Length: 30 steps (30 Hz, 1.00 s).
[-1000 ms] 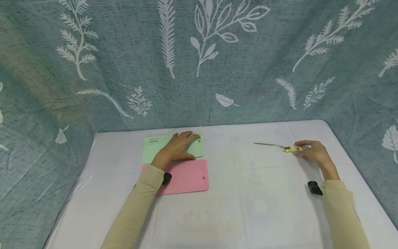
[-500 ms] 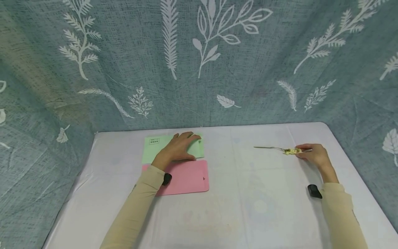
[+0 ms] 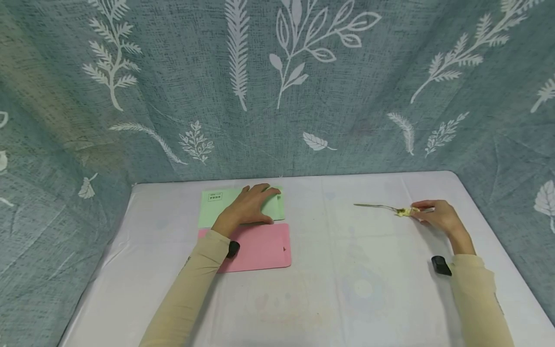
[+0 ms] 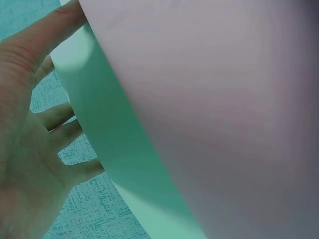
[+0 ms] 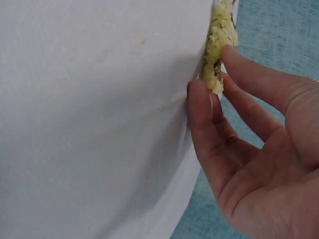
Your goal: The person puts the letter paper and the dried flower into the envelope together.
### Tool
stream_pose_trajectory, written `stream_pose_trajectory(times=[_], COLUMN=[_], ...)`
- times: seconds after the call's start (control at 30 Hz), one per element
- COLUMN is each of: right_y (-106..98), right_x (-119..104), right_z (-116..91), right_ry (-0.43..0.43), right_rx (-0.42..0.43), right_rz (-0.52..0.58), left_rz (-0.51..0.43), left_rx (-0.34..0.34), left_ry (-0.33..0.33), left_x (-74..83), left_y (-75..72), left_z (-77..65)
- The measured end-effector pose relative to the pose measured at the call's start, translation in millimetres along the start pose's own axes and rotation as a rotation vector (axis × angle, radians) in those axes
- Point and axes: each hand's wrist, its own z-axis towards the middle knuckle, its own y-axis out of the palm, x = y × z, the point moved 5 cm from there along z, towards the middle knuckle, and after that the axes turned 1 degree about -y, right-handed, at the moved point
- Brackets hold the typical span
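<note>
My left hand (image 3: 248,205) spreads its fingers over a flat green envelope-like sheet (image 3: 210,212) with a small printed box. In the left wrist view its fingertips lie along the edge of that sheet, and the thumb reaches the top. A pink sheet (image 3: 264,246) with rounded corners lies nearer, partly under the left wrist. At the right, my right hand (image 3: 438,214) pinches clumpy pale yellow food (image 5: 219,42) with dark flecks between thumb and fingers. The food sits on the head of a thin metal utensil (image 3: 373,206), whose handle points left; its head is largely hidden by food and fingers.
The table wears a white cloth (image 3: 312,289) with faint stains. A grey-green leaf-patterned curtain (image 3: 260,135) hangs along its back and sides. Black wrist devices (image 3: 441,265) are worn at both sleeves.
My right hand and the utensil have shifted slightly downward in the view, and the fingers have shifted over the food. The left hand stays on the green sheet.
</note>
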Motion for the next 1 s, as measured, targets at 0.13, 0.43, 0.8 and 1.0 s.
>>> stream_pose_trajectory(times=[0.13,0.43,0.8,1.0], right_y=[0.1,0.5,0.5,0.4], right_x=[2.4,0.4,0.8,-1.6], right_z=[1.6,2.1,-2.8,-1.5], right_ry=[0.011,-0.041,-0.116,-0.116], right_rx=[-0.001,0.013,0.073,0.086], right_rz=[-0.063,-0.117,-0.144,-0.136], left_rz=[-0.002,0.013,0.002,0.009], left_rx=[-0.001,0.014,0.015,0.019], left_ry=[0.009,0.005,0.008,0.008], left_x=[0.9,-0.3,0.8,0.1], left_y=[0.2,-0.2,-0.5,-0.8], left_z=[0.3,-0.2,-0.6,-0.8])
